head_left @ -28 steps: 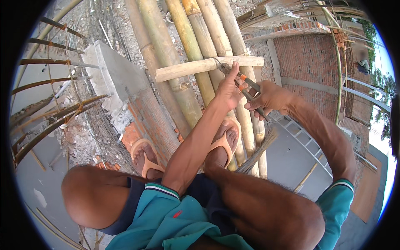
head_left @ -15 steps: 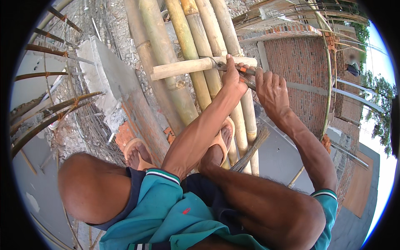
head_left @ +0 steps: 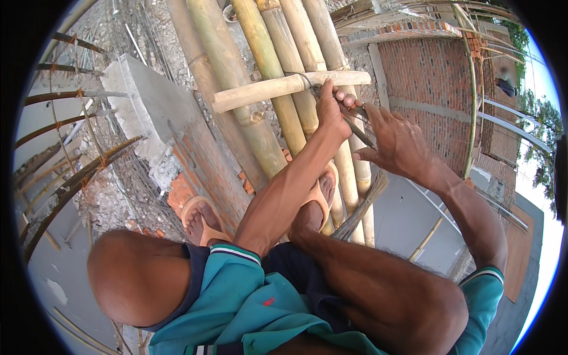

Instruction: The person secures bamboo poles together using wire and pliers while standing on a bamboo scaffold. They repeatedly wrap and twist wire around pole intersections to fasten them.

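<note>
Head view. The person squats on a scaffold of long bamboo poles [head_left: 266, 89] that run away from the camera, with both feet in orange sandals [head_left: 198, 222] set on the poles and on the top of a brick wall [head_left: 201, 160].

A short bamboo crossbar [head_left: 284, 87] lies across the long poles, near the top of the picture. A loop of thin wire [head_left: 300, 77] passes over the crossbar where it meets one of the poles.

Left hand [head_left: 329, 109]: it reaches forward to the crossbar, just below the wire loop. The fingers are curled together and pinch at the wire end and the nose of the tool. Whether they grip the wire itself or only the tool tip cannot be told.

Right hand [head_left: 397, 141]: it sits just right of the left hand, touching it at the fingertips. The fingers are clamped around the handles of a pair of pliers [head_left: 355, 121], whose dark metal shaft runs from the palm up toward the wire loop. The thumb points out to the left.

Surroundings: a concrete block [head_left: 145, 94] caps the wall at left. Curved steel bars [head_left: 71, 177] stand along the left edge. A red brick building wall [head_left: 432, 77] rises at right, well below the scaffold.
</note>
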Tool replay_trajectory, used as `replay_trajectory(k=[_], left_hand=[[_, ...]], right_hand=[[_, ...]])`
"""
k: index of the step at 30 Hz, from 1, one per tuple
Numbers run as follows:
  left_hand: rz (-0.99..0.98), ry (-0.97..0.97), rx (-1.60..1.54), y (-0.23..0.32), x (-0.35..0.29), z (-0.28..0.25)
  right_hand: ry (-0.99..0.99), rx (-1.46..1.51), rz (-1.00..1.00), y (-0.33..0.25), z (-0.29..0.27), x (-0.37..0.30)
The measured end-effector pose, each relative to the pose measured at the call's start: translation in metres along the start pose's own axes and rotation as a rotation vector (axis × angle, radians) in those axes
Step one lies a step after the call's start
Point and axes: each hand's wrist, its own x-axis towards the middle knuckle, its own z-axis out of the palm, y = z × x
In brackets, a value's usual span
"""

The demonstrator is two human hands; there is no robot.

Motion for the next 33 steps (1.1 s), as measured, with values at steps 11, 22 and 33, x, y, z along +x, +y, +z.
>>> replay_trajectory(k=[11, 22, 33], left_hand=[[-0.064, 0.076, 0.307, 0.020, -0.022, -0.007], [-0.209, -0.342, 0.260, 0.021, -0.008, -0.043], [-0.239, -0.180, 0.326, 0.020, -0.016, -0.029]], right_hand=[[-0.569, 1.941, 0.516, 0.026, 0.066, -0.015], [-0.448, 1.346, 0.500, 0.022, 0.049, -0.010], [-0.286, 1.379, 0.554, 0.000, 0.036, -0.004]])
